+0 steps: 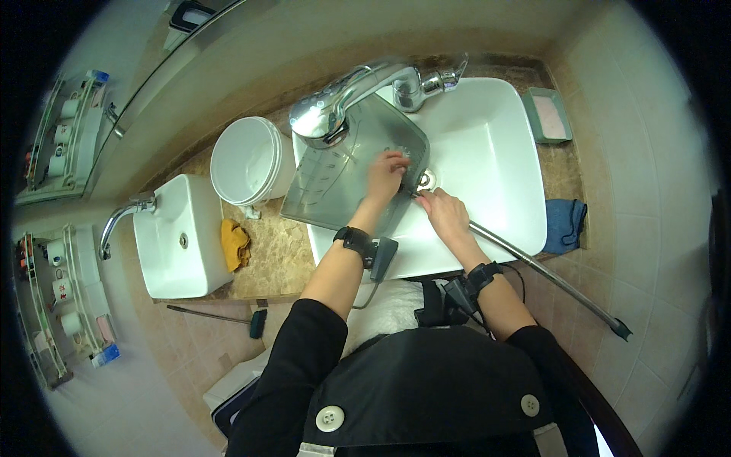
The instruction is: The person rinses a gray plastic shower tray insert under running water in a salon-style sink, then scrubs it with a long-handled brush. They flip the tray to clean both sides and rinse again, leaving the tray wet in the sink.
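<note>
A translucent grey plastic bin (325,183) lies tilted over the left side of a white sink (491,165), below the chrome faucet (365,85). My left hand (388,173) is at the bin's right part, fingers bent; it is slightly blurred, and whether it grips something is unclear. Just right of it, my right hand (442,211) holds the end of a metal pole (537,267) near the drain (426,179). From there the pole runs across the sink's front rim to a dark end cap at the lower right.
White buckets (251,160) stand left of the bin. Farther left are a small sink (180,240) and a yellow cloth (235,245). A soap tray (547,116) and a blue cloth (563,225) lie to the right. A brush (258,324) is below the counter.
</note>
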The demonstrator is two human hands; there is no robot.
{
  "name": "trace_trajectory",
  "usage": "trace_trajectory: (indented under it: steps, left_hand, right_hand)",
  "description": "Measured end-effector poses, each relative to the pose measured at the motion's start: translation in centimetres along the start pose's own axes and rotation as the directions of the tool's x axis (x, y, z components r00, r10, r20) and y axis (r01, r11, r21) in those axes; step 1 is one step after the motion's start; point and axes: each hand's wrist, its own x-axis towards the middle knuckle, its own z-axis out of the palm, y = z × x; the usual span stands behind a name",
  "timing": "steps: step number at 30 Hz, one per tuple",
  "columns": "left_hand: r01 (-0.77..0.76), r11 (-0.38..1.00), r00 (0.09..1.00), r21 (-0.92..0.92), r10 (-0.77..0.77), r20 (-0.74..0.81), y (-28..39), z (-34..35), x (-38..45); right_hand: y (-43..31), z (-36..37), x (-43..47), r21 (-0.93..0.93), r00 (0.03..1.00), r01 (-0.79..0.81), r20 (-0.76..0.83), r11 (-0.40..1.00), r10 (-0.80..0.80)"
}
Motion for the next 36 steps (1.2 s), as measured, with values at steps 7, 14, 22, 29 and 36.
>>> trace_trajectory:
  steps: [7,14,22,29,36]
  left_hand:
    - [0.087,0.951,0.872,0.297,-0.217,0.44,1.7,-3.4,0.4]
    - [-0.079,0.523,0.903,0.848,-0.323,0.283,1.2,-3.8,-3.0]
    - [0.402,0.874,0.868,0.274,-0.459,0.189,1.2,-2.9,-0.9]
    - [-0.107,0.573,0.96,0.812,-0.153,0.235,2.4,-3.3,-0.1]
    - [-0.211,0.693,0.977,0.689,0.128,0.17,1.2,-2.5,-0.6]
  right_hand:
    - [-0.3,0.0,0.0,-0.003,1.0,-0.025,-0.003,1.0,0.025]
    - [-0.2,0.2,0.2,0.004,0.997,-0.068,0.033,0.998,0.068]
    - [-0.2,0.4,0.5,-0.024,0.994,-0.083,0.062,0.996,0.085]
    - [-0.1,0.8,0.6,-0.007,0.993,-0.103,0.058,0.995,0.103]
    - [0.1,1.0,0.8,-0.008,0.983,-0.146,0.113,0.989,0.146]
